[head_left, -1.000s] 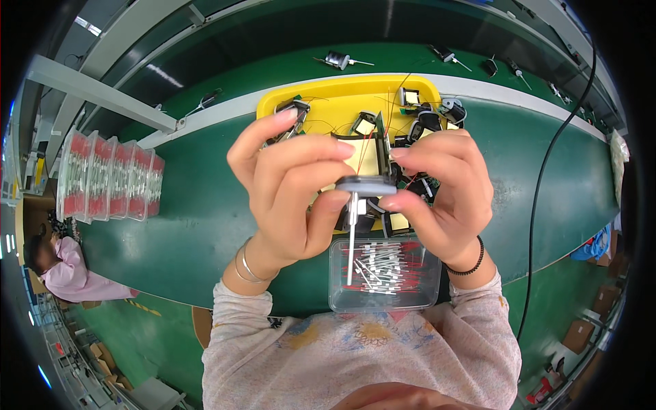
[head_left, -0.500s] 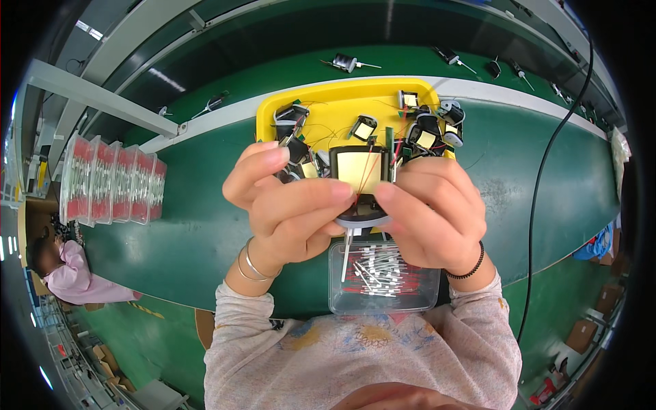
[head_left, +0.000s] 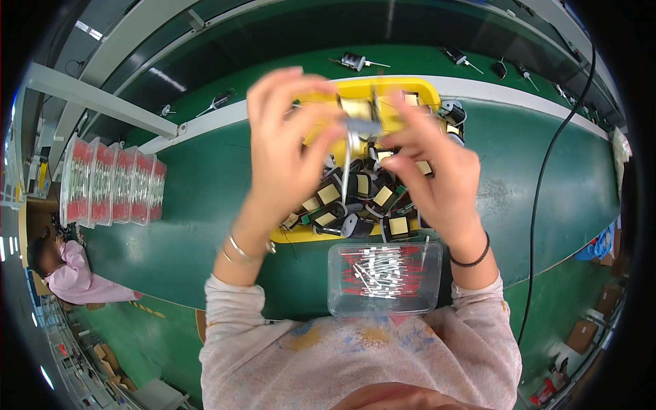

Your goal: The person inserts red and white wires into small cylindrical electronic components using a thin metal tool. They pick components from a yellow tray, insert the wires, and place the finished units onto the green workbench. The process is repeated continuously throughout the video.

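Out over the yellow tray (head_left: 332,89), my left hand (head_left: 281,154) pinches a small black-and-grey electronic unit (head_left: 357,109) with a cream pad, blurred by motion. A white-sleeved lead (head_left: 348,167) hangs down from it. Just right of the unit is my right hand (head_left: 444,181), its fingers apart and nothing seen between them. Many similar black units (head_left: 383,197) with cream pads and thin wires lie heaped in the tray below. Close to my body, a clear plastic box (head_left: 335,306) contains red and white leads.
Stacked clear boxes (head_left: 113,181) of red and white leads stand at the left. More units (head_left: 354,61) with leads lie on the green surface beyond the white rail. A black cable (head_left: 536,225) runs down the right side. Far left sits another person (head_left: 72,273) in pink.
Both hands have moved away from my body and up over the tray. My right fingers have come off the unit, while the left hand still holds it. More of the tray's heap shows.
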